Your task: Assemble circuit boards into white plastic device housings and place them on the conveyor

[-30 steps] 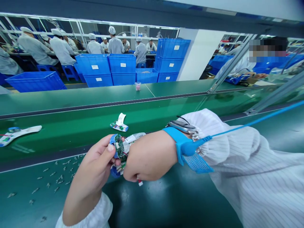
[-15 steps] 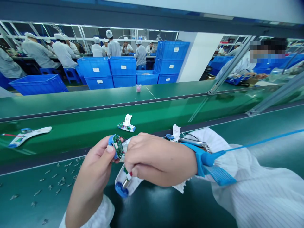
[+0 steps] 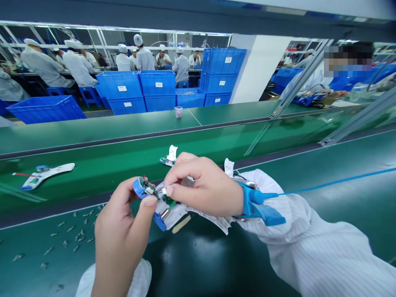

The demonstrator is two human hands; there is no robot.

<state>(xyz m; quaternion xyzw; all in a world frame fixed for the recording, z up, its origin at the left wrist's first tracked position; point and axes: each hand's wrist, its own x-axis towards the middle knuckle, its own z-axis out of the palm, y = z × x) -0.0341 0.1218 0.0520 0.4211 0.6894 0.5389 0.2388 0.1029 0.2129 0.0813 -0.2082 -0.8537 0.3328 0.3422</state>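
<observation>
My left hand [image 3: 122,231] grips a blue-and-white housing piece [image 3: 140,188] with a green circuit board [image 3: 151,190] in it, thumb along its lower edge. Thumb and forefinger of my right hand [image 3: 207,189] pinch a small white wire connector [image 3: 163,192] beside the board. Thin wires run between the two. Below my hands is an opened white shell [image 3: 177,215] with a blue end and a small metal motor [image 3: 166,213]; my right hand covers part of it. A cream-coloured strip [image 3: 181,224] lies just under the shell. A blue wrist strap [image 3: 260,206] circles my right wrist.
Small metal pieces [image 3: 79,236] lie scattered at left on the green bench. On the green belt are a white half-shell [image 3: 58,171] and another opened unit [image 3: 172,153]. Beyond stand a small cup [image 3: 178,111], blue crates [image 3: 157,84] and several people in white. A blue cord [image 3: 337,181] stretches right.
My right hand has lifted and turned, and its pinch on the white connector now shows. My left hand has tilted the blue housing. Units on the belt have shifted right.
</observation>
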